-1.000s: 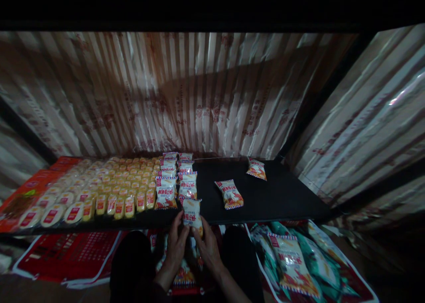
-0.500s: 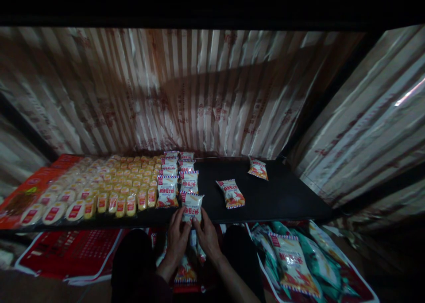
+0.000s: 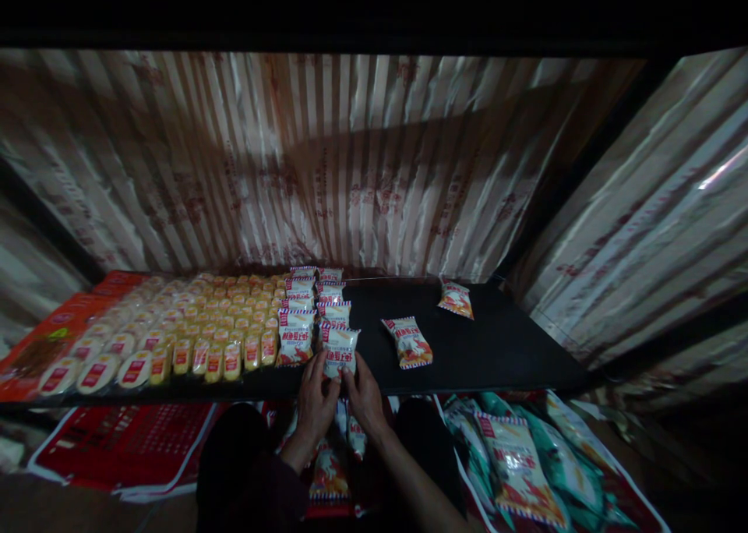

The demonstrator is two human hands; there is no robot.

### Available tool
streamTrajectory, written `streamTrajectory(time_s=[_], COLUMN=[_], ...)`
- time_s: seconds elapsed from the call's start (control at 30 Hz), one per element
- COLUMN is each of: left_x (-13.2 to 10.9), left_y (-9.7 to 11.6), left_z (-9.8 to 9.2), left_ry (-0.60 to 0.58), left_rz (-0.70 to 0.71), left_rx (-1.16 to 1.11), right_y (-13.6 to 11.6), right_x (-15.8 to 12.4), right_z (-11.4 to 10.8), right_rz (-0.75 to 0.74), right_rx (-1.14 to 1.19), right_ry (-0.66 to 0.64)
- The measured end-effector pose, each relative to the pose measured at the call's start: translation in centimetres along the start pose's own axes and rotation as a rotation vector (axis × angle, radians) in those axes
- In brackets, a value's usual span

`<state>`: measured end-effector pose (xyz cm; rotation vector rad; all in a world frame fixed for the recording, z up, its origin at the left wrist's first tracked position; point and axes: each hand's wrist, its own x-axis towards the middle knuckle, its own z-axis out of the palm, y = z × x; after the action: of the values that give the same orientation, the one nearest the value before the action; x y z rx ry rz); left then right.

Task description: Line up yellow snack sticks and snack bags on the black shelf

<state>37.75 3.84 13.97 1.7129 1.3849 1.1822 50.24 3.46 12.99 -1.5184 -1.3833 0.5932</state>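
Between my two hands is a white snack packet (image 3: 339, 346) with red lettering, at the front end of a column of like packets. My left hand (image 3: 315, 397) grips its lower left edge, fingers closed. My right hand (image 3: 363, 397) holds its lower right edge the same way. The packet's bottom part is hidden by my fingers. Just left stands another column of packets, its nearest packet (image 3: 296, 337) lying face up. A loose packet (image 3: 407, 342) lies to the right on the black shelf (image 3: 491, 354), and a second loose packet (image 3: 456, 298) is farther back.
Rows of yellow wrapped cakes (image 3: 232, 357) and round white wrapped cakes (image 3: 97, 374) fill the shelf's left part, beside orange packs (image 3: 40, 346). Below the shelf are red bags (image 3: 122, 447), green packets (image 3: 569, 471) and more white packets (image 3: 517, 463). A striped sheet hangs behind.
Both hands have moved a little forward over the shelf with the packet, bringing it up against the column behind it. The other packets stay where they were.
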Motion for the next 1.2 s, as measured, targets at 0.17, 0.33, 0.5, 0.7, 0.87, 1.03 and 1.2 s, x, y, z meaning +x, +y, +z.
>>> streamTrajectory(time_s=[0.17,0.33,0.5,0.7,0.87,1.03,1.2], left_x=[0.5,0.8,1.1,0.8,0.4,0.2,0.1], left_y=[-0.4,-1.0,-1.7,-1.8,-1.7,-1.8,-2.0], left_z=[0.4,0.5,0.6,0.8,0.8,0.8,0.9], left_ry=[0.006,0.021,0.016,0.011,-0.004,-0.014,-0.003], left_rz=[0.009,0.058,0.067,0.085,0.097,0.105,0.080], left_rx=[0.053,0.106,0.156,0.169,0.188,0.195,0.185], right_y=[0.5,1.0,1.3,1.4,1.4,1.4,1.4], right_x=[0.7,1.2,1.3,1.0,0.9,0.9,1.0], right_z=[0.5,1.1,1.5,1.4,1.2,1.0,1.1], right_rz=[-0.017,-0.018,-0.037,-0.067,-0.042,-0.038,-0.053], right_rx=[-0.049,-0.081,-0.104,-0.115,-0.078,-0.058,-0.063], right_ry=[0.042,0.037,0.051,0.078,0.088,0.078,0.108])
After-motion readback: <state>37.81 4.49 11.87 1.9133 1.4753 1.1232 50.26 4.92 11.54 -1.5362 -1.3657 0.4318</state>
